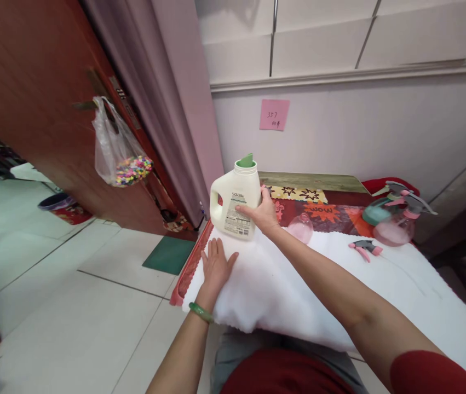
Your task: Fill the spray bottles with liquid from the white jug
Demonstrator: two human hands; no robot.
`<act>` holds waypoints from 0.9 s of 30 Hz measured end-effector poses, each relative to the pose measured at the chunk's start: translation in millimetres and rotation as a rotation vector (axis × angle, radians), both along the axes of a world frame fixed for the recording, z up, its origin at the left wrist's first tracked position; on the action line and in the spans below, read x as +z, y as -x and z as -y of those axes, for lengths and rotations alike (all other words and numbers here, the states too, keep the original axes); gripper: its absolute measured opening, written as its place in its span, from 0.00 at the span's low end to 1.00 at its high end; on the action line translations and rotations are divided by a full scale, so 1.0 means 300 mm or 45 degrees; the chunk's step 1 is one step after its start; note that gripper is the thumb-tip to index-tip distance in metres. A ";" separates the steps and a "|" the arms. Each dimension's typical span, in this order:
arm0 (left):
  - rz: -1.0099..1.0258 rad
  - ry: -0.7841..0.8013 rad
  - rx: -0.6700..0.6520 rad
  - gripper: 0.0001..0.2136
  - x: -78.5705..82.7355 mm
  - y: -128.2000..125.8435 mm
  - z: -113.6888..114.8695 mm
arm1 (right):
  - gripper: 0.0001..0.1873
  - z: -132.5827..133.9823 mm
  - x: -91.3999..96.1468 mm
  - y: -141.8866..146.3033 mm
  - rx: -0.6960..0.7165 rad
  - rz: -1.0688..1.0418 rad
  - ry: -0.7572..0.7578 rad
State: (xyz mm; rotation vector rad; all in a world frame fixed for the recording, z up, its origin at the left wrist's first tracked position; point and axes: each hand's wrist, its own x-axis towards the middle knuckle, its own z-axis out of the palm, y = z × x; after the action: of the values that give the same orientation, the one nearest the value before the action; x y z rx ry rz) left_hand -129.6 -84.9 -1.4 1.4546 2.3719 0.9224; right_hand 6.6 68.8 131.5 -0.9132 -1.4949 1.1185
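In the middle, your right hand (264,212) curls around the white jug (239,200). Just below, your left hand (217,267) spreads flat, holding nothing.

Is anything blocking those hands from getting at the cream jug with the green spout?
Nothing visible. The right hand holds the cream jug at its right side, and only white cloth shows between the jug and the left hand in front of it.

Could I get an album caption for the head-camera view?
Right hand holding a cream jug, left hand on white cloth.
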 end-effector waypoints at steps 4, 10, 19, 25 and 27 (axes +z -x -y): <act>-0.223 0.110 -0.013 0.40 -0.034 0.039 -0.007 | 0.43 0.002 -0.020 0.045 -0.043 0.122 -0.042; -0.431 0.115 -0.037 0.35 -0.041 0.065 0.002 | 0.45 -0.011 -0.124 0.090 0.060 0.151 -0.017; -0.485 0.027 -0.069 0.31 -0.021 0.083 -0.006 | 0.55 0.075 -0.195 -0.050 0.151 0.106 -0.047; -0.367 -0.114 -0.091 0.29 0.007 0.083 -0.008 | 0.15 0.117 -0.281 -0.607 -0.072 0.325 -0.226; -0.307 -0.188 -0.135 0.25 0.025 0.044 -0.012 | 0.13 0.071 -0.281 -0.836 -0.346 0.648 -0.160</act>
State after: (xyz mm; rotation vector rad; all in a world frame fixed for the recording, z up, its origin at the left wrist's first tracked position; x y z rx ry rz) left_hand -142.7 -81.5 6.0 1.8233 2.4039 0.9615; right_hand 257.4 47.7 47.1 -1.3324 -1.7542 0.6096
